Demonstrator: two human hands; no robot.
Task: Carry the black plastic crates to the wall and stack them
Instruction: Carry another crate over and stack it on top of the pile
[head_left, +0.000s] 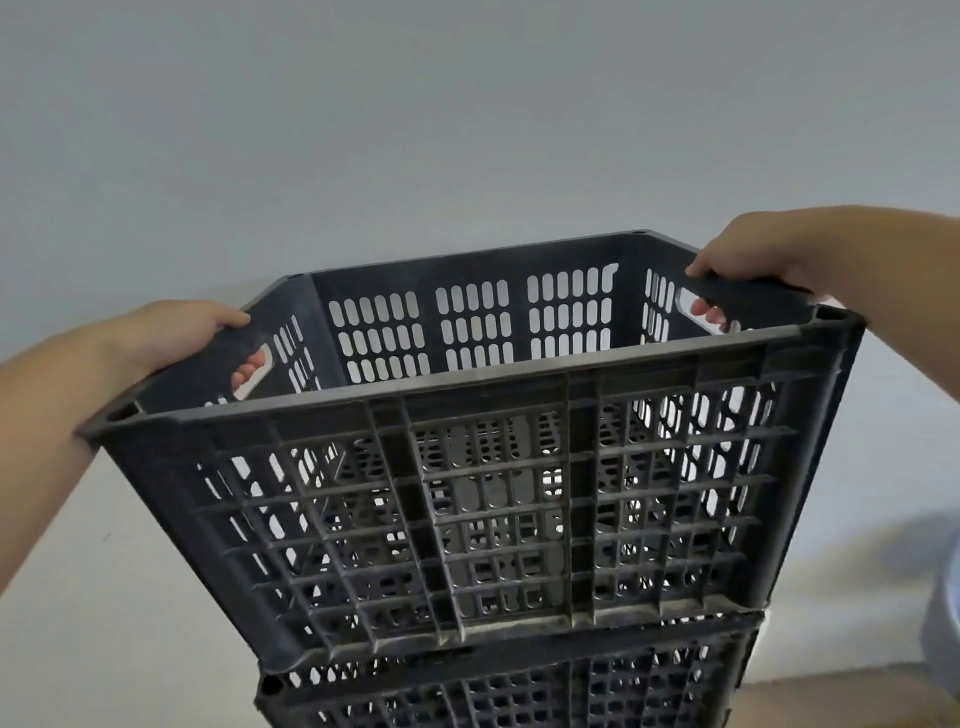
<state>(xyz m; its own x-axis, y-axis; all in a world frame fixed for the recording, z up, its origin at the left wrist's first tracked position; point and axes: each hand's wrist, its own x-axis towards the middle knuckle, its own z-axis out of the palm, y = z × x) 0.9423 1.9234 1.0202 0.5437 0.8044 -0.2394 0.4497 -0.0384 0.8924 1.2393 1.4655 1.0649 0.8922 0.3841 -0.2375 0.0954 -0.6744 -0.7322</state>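
A black slotted plastic crate (498, 499) fills the middle of the view, open side up and empty. My left hand (192, 338) grips its left handle, fingers through the slot. My right hand (748, 265) grips the right handle the same way. The crate sits directly over a second black crate (519, 691) at the bottom edge. Its base is at the lower crate's rim; whether it rests fully on it I cannot tell. Both stand close to a plain grey wall (467, 130).
A pale floor (104, 597) runs left and right of the stack. At the far right edge a grey rounded object (943, 613) is partly in view. A brownish shape (841, 696) shows in the bottom right corner.
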